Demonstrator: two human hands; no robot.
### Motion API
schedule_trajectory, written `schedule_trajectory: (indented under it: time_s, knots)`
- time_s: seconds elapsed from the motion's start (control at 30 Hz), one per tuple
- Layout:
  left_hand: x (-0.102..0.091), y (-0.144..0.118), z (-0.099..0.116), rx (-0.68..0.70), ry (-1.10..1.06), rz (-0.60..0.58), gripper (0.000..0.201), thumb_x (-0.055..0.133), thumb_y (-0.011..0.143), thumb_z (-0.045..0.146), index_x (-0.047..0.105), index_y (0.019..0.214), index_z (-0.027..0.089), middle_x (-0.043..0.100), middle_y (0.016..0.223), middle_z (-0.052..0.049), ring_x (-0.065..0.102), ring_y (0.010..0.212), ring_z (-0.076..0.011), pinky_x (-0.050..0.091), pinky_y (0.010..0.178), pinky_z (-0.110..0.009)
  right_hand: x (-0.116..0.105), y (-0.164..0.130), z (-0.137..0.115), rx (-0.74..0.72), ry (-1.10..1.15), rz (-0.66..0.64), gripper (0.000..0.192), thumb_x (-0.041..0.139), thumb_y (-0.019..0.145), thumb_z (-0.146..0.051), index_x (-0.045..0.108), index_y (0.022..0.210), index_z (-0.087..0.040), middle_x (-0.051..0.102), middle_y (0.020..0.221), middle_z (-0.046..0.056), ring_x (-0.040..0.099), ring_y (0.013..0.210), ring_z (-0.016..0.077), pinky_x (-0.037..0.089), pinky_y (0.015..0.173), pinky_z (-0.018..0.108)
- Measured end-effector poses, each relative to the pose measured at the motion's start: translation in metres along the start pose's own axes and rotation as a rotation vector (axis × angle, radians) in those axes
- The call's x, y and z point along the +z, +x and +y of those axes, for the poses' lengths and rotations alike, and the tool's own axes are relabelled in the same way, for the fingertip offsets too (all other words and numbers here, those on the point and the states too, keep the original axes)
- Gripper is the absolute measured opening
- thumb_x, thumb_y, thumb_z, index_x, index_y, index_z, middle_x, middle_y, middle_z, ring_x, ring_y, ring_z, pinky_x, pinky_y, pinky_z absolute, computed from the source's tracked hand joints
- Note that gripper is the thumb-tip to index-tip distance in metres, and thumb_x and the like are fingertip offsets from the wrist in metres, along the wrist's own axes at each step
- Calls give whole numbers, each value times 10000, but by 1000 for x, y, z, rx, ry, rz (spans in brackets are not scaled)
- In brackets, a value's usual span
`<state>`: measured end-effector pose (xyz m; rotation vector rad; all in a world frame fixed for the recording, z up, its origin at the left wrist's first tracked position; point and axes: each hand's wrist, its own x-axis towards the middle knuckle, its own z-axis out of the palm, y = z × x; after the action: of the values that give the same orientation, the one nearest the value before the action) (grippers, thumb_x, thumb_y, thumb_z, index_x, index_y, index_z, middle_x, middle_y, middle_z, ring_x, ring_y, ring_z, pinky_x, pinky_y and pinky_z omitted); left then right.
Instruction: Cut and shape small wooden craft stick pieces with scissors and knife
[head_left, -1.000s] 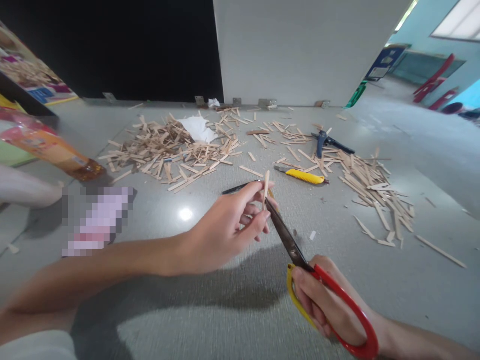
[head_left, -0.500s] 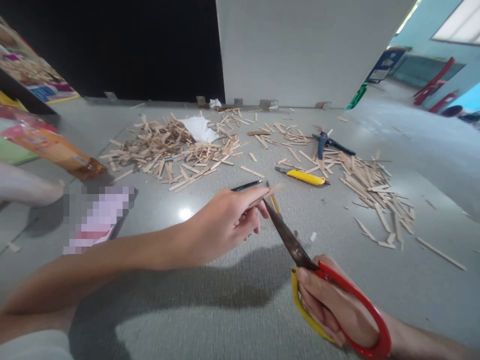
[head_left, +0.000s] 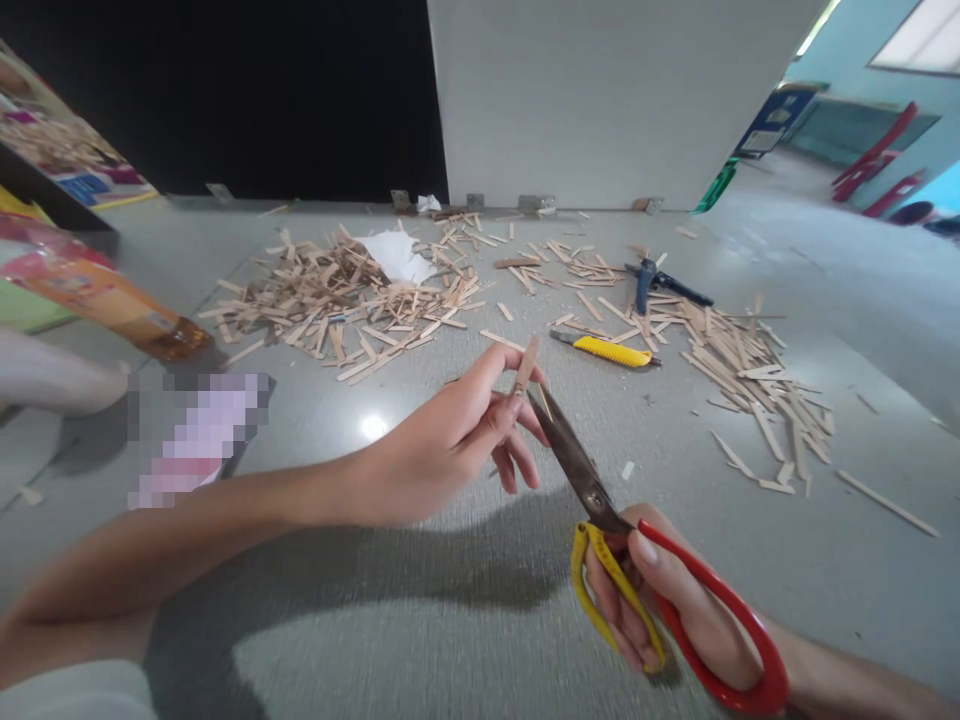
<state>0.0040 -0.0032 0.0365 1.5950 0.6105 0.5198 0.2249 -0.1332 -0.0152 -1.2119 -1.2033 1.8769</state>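
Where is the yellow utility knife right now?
The yellow utility knife lies on the grey floor, just beyond the scissors in the right hand, between the two heaps of wooden sticks.

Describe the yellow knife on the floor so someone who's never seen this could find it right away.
Start at the big white panel standing at the back, then come down across the grey floor between the two heaps of wooden sticks. The utility knife lies flat there, beyond the scissors; its bright yellow handle stands out among pale wood.

Pale, matt wooden stick (head_left: 525,365); scissors (head_left: 600,500) with dull metal blades and glossy, seemingly plastic handles; smooth, faintly shiny grey floor (head_left: 450,640).
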Motion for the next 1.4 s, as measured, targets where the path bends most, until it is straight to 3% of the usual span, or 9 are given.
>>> schedule_trajectory:
  time_s: [0.1,0.27,0.43,0.6,0.83,1.23,1.4]
  knots:
    - [1,0,-2,8,9,-25,68,336,1180,267,385,1222,245,713,1023,-35,795,720,-160,619,606,-257,0,-2,-5,13,-66,1,816,404,871,-1010,544,676,-230,450,438,-48,400,367,100,392,433,242]
    - [1,-1,-3,28,108,-39,154,345,1161,256,372,1312,238,663,912,-14,760,753,-184,633,592,-270,1,-5,-8,17,-108,57,795,438,889,-983,553,672,-226,472,502,-43,407,378,97,370,420,238]
    - [-1,-2,-2,-14,244,-59,208,288,1160,252,358,1352,215,705,745,9,646,564,-158,548,574,-277,2,-6,-9,70,-112,53,807,429,882,-997,537,647,-232,445,459,-54,399,377,95,372,421,233]
    - [-3,-3,-1,-12,296,-79,233,287,1153,248,353,1372,205,688,714,18,611,561,-157,498,550,-267,4,-4,-11,102,-122,76,836,435,830,-1036,520,613,-232,429,430,-56,378,352,83,338,393,220]
    - [-5,-2,-1,-34,210,-123,237,333,1170,307,375,1388,226,700,939,-35,631,600,-121,509,514,-220,3,-3,-4,127,-114,89,834,449,824,-1039,508,601,-237,392,400,-73,342,334,72,327,360,204]
    - [-5,-4,-1,-21,304,-154,273,345,1155,254,358,1422,203,700,930,-30,625,577,-109,515,519,-212,7,-6,-4,156,-113,67,823,406,879,-1008,494,587,-244,407,385,-63,356,321,73,339,361,205]
    - [-6,-4,0,-26,333,-163,195,355,1149,236,397,1338,213,708,947,-29,647,602,-108,514,524,-204,6,-6,-2,219,-141,64,848,405,840,-1041,469,563,-242,414,391,-58,374,324,63,325,348,182]
